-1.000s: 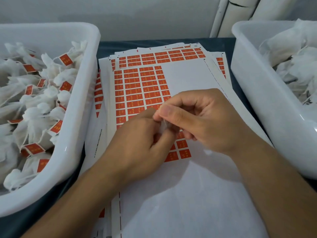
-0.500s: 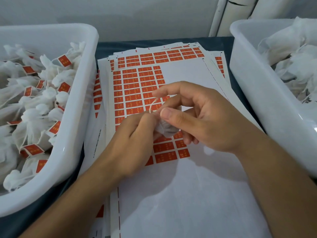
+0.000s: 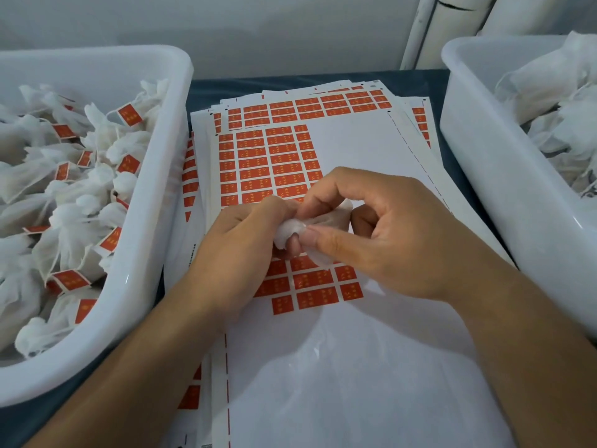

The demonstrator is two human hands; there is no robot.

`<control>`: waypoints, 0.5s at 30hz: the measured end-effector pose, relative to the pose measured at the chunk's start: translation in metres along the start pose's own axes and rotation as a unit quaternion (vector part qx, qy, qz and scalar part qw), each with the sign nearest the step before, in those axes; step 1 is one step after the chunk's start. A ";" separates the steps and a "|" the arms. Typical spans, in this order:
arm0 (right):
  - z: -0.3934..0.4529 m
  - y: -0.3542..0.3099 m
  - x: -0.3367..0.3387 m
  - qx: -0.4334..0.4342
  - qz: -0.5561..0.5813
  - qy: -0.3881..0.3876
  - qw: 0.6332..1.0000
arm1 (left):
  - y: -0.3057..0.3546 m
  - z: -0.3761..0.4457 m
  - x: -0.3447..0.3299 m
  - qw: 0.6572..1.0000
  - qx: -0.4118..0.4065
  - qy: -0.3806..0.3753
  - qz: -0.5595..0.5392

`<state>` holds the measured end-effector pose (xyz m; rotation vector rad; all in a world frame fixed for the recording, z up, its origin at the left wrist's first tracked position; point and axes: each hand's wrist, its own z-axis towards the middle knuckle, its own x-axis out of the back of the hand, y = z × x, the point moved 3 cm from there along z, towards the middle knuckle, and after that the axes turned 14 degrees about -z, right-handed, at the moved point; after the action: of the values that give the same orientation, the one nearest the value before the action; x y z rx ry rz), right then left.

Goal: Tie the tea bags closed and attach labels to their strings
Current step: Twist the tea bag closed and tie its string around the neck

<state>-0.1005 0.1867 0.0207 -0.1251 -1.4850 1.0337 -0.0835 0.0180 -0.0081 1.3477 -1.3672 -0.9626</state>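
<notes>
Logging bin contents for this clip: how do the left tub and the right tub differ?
The left tub holds tea bags carrying orange labels; no labels show on the bags in the right tub. The left tub's bags are cinched into small pouches; the right tub's look looser and bulkier. Both tubs are white plastic and flank the label sheets.

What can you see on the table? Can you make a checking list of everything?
Surface: dark cloth under a stack of label sheets.
Job's things: white tea bag held over the orange labels; left tub holds labelled bags; right tub holds bags showing no labels.
Clutter: nothing seen.
Hands: left hand and right hand both pinch the bag.
Cables: nothing seen.
Surroundings: grey wall, white pipes.
</notes>
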 end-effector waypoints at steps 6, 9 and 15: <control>0.000 0.000 -0.003 0.005 -0.023 0.020 1.000 | -0.008 0.007 0.004 0.990 0.078 0.086 -0.082; 0.000 -0.001 -0.005 0.007 -0.027 0.042 0.999 | -0.006 0.006 0.006 0.985 0.090 0.092 -0.118; 0.002 -0.004 -0.008 0.026 -0.068 0.073 0.995 | -0.008 0.007 0.007 0.983 0.085 0.089 -0.137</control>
<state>-0.0983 0.1784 0.0169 -0.0590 -1.3152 0.9333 -0.0877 0.0099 -0.0162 1.7418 -1.1679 -0.8943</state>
